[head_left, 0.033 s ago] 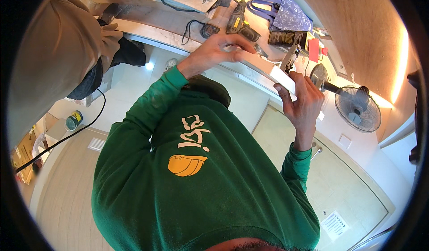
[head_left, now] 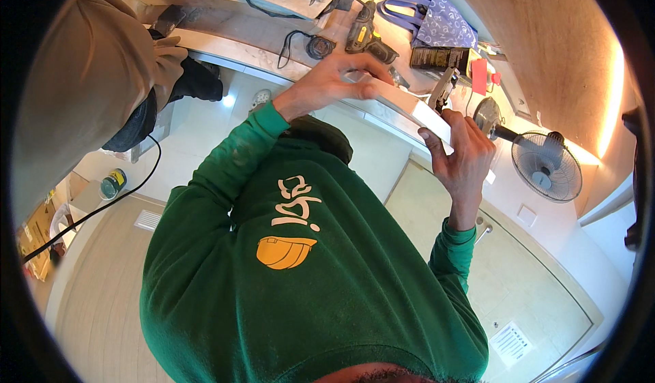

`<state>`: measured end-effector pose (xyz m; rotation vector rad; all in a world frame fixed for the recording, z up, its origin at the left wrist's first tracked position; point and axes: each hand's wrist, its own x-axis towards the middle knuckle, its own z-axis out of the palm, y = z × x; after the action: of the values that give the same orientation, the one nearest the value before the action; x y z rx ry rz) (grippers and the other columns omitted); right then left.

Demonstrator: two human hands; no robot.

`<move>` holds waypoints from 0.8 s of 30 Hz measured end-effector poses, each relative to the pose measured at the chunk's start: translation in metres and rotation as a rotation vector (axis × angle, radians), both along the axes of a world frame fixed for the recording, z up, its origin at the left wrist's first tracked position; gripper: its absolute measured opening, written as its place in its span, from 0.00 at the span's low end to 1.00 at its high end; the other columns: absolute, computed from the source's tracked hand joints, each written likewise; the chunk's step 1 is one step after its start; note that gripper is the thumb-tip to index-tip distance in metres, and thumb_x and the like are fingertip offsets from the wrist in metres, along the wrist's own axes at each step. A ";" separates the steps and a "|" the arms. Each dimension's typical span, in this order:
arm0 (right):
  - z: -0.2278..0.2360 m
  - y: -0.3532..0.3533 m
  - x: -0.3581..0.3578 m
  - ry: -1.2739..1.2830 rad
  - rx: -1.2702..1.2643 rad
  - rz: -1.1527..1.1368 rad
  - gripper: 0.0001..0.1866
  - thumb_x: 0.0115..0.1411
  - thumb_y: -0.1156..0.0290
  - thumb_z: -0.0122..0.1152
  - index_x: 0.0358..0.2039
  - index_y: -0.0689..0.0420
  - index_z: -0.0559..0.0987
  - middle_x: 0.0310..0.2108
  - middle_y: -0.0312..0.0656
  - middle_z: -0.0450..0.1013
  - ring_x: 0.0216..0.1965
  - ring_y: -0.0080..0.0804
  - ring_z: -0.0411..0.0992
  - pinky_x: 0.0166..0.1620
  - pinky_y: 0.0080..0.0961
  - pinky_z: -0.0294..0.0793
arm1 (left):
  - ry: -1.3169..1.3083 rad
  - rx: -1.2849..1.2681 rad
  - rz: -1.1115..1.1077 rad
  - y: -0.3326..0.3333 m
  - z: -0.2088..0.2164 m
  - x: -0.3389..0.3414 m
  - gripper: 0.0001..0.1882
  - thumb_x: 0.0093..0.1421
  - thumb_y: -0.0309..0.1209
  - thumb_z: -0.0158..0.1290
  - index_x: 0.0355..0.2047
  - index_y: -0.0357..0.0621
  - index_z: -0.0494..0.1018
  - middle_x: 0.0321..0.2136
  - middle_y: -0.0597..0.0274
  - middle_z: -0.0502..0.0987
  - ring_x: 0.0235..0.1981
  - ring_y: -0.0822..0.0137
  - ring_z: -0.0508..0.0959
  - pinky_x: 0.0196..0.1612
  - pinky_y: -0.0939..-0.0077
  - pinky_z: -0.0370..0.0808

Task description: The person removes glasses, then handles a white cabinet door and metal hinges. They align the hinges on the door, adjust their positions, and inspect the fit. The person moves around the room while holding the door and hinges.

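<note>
A long, narrow board with a pale edge slants between my two hands over the counter front. My left hand is bent around its far left end, with the thumb on the near side and fingers over the top. My right hand grips its right end, thumb on the near face and fingers curled behind. A dark metal piece with a jointed look shows just beyond my right fingers; whether they touch it I cannot tell. Close to my left hand, a power drill and a round black tape measure lie on the counter.
A blue patterned bag, a black box and a red card stand behind the board. To the right is a fan. At left another person in brown clothing stands near a black cable.
My left hand has shifted slightly at the board's end, its thumb a little lower. The board and my right hand look the same.
</note>
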<state>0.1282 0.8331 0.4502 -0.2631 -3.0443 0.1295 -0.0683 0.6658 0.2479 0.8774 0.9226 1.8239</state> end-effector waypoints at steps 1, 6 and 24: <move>-0.001 -0.001 0.000 -0.002 -0.001 -0.009 0.21 0.65 0.53 0.82 0.44 0.54 0.84 0.30 0.40 0.82 0.30 0.43 0.82 0.34 0.40 0.78 | 0.003 -0.025 -0.005 0.003 0.001 0.001 0.21 0.68 0.47 0.74 0.52 0.47 0.87 0.51 0.66 0.88 0.58 0.68 0.81 0.68 0.63 0.75; -0.002 0.001 0.002 -0.003 0.001 -0.016 0.21 0.64 0.53 0.82 0.45 0.54 0.84 0.29 0.40 0.81 0.31 0.43 0.82 0.33 0.41 0.77 | -0.020 -0.041 -0.096 0.013 -0.007 -0.002 0.20 0.68 0.48 0.74 0.52 0.50 0.87 0.50 0.65 0.87 0.57 0.65 0.81 0.66 0.62 0.74; -0.004 0.000 0.004 0.017 -0.012 0.013 0.22 0.64 0.55 0.83 0.47 0.57 0.85 0.28 0.42 0.80 0.26 0.39 0.78 0.32 0.38 0.75 | 0.057 0.220 -0.120 0.017 0.062 -0.016 0.18 0.70 0.38 0.72 0.54 0.41 0.89 0.48 0.61 0.85 0.52 0.66 0.82 0.57 0.68 0.78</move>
<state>0.1322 0.8330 0.4467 -0.2425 -3.0301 0.1503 -0.0846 0.6828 0.3099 1.1025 0.6968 1.8272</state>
